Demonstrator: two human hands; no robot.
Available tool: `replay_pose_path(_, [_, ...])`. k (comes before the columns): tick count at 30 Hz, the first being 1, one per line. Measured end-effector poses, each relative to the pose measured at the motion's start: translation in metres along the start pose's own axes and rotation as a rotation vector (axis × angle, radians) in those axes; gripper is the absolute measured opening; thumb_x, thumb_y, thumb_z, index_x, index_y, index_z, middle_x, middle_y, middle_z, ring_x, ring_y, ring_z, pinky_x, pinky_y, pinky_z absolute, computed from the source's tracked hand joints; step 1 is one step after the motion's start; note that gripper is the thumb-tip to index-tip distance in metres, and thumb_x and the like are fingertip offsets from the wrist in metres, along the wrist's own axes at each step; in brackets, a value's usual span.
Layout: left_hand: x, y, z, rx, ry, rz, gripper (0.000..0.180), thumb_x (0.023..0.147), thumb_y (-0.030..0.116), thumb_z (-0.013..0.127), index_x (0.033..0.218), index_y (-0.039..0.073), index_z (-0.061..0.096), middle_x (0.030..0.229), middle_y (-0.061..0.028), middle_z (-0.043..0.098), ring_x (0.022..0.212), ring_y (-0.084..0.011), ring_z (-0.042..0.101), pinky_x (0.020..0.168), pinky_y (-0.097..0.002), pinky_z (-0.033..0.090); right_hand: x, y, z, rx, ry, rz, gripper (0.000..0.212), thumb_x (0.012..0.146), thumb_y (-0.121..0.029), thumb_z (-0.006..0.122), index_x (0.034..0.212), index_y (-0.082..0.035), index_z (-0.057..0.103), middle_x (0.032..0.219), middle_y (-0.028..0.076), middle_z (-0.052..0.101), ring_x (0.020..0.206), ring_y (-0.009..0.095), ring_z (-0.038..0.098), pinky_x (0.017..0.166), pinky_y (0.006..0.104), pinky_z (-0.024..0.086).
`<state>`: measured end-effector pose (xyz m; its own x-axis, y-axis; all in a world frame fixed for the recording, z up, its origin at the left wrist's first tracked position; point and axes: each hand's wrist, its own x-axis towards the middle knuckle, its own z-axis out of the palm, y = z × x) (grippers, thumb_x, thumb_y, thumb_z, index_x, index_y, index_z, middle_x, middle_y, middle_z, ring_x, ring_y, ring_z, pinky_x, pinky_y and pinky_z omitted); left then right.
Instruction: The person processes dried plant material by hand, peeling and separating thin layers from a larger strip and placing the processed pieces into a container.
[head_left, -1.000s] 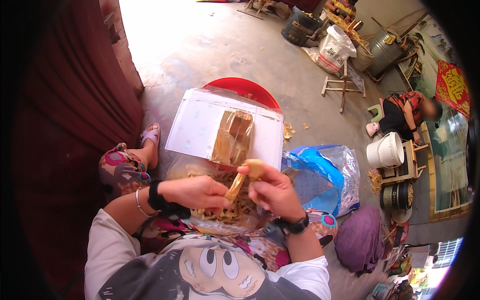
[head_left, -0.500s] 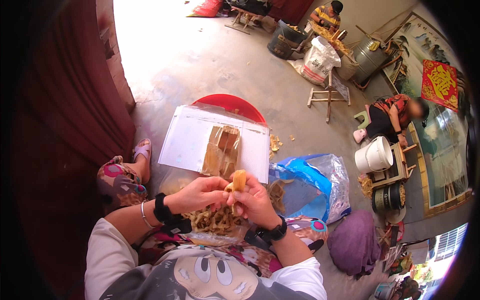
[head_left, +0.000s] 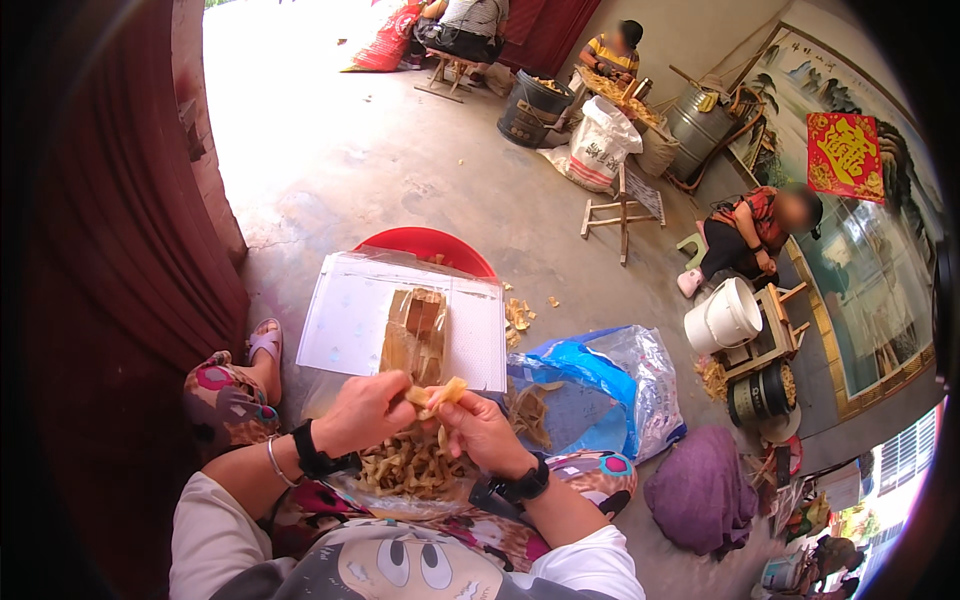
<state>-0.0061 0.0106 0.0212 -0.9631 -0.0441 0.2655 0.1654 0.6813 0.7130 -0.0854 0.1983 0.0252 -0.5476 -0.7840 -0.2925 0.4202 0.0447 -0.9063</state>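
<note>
My left hand (head_left: 365,412) and my right hand (head_left: 485,432) meet above my lap. Between them is a pale yellow strip (head_left: 437,396) that looks like bean-curd skin, pinched by the fingers of both. It is bent or looped, but how is partly hidden by the fingers. Right below lies a heap of small tan knotted pieces (head_left: 405,466) on clear plastic. Just beyond my hands, a white board (head_left: 345,310) carries a brown block (head_left: 413,338) partly covered in clear film.
A red basin (head_left: 430,238) sits under the board's far edge. To the right lie a blue-and-clear plastic bag (head_left: 605,375) with tan strips (head_left: 533,412) beside it and a purple cloth-covered bundle (head_left: 700,490). Farther off are a white bucket (head_left: 722,316), a white sack (head_left: 597,145) and people seated.
The strip has gone from upright to lying slantwise between my hands, and my left hand has turned, its fingers curled more. The whole view has shifted, showing more of the far side.
</note>
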Motion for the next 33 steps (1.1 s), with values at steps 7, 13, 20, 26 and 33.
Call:
replay_pose_path(7, [0.008,0.021,-0.012,-0.176,-0.024,0.509,0.017,0.077,0.008,0.058,0.091,0.002,0.052,0.099,-0.0158,0.056,0.081,-0.0338,0.059,0.069,-0.0380,0.049,0.003,0.003,0.001,0.476,-0.218,0.171,0.027,0.094,-0.022,0.055,0.117,-0.008,0.054,0.081,-0.002,0.056,0.057,0.003,0.049,0.041,0.0172,0.039])
replay_pose_path(13, [-0.001,0.005,-0.001,-0.159,-0.150,0.096,0.011,0.081,0.012,0.054,0.086,0.002,0.052,0.083,-0.0177,0.056,0.079,-0.0375,0.057,0.068,-0.0419,0.047,0.002,0.006,0.003,-0.216,-0.017,-0.017,0.035,0.089,-0.020,0.059,0.119,-0.006,0.053,0.086,0.002,0.060,0.069,0.010,0.058,0.053,0.0217,0.048])
replay_pose_path(20, [-0.005,0.003,0.008,-0.143,-0.109,-0.106,0.013,0.081,0.011,0.055,0.089,0.003,0.051,0.078,-0.0197,0.059,0.075,-0.0401,0.057,0.065,-0.0446,0.047,0.002,0.014,0.015,-0.910,0.199,-0.561,0.024,0.083,-0.009,0.058,0.106,-0.001,0.059,0.093,0.015,0.061,0.086,0.030,0.061,0.079,0.0328,0.048])
replay_pose_path(26, [0.001,-0.003,0.003,-0.106,-0.068,0.063,0.018,0.079,0.008,0.059,0.092,0.004,0.048,0.076,-0.0157,0.057,0.072,-0.0364,0.058,0.062,-0.0422,0.047,0.004,0.002,-0.001,-0.205,-0.099,-0.070,0.023,0.090,-0.009,0.055,0.110,0.001,0.060,0.121,0.000,0.046,0.078,0.006,0.054,0.067,0.0192,0.048])
replay_pose_path(33, [0.001,-0.002,-0.010,-0.039,-0.175,0.130,0.016,0.081,0.017,0.061,0.084,0.002,0.055,0.080,-0.0128,0.059,0.075,-0.0318,0.059,0.064,-0.0384,0.048,0.004,0.001,-0.008,0.108,-0.154,0.155,0.034,0.095,-0.020,0.052,0.124,-0.002,0.050,0.097,0.006,0.063,0.071,0.007,0.058,0.049,0.0146,0.045])
